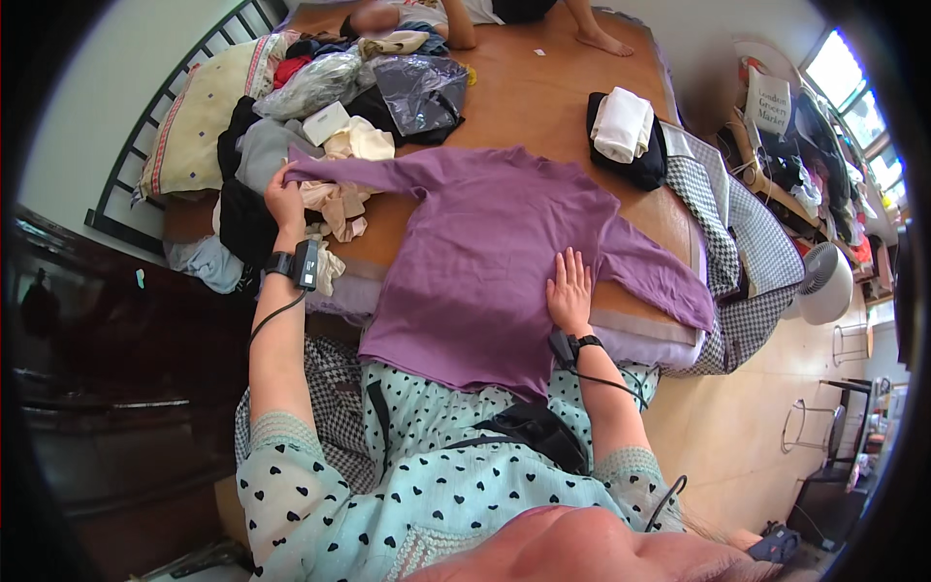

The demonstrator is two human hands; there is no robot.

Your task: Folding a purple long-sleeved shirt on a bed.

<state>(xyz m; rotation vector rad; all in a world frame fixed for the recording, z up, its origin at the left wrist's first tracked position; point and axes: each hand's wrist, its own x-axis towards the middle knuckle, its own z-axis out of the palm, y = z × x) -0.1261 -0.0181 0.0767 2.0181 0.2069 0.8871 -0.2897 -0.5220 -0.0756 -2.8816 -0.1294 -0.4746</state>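
Note:
A purple long-sleeved top (487, 269) lies spread over the front of a bed, its hem hanging toward my lap. My left hand (284, 200) pinches the cuff of the sleeve on the left and holds that sleeve stretched out sideways. Flat on the body of the top, near its right side, rests my right hand (570, 289) with the fingers slightly apart. The other sleeve slants down to the right across the bed's edge. Behind the stretched sleeve lie crumpled cream and beige garments (342, 196).
A brown mat (520, 94) covers the bed. Folded white cloth (622, 125) sits on black cloth at right. Clothes, plastic-wrapped packages (422, 91) and a pillow (211, 116) pile up at left. Another person (458, 22) lies at the far end. A white fan (825, 284) stands right.

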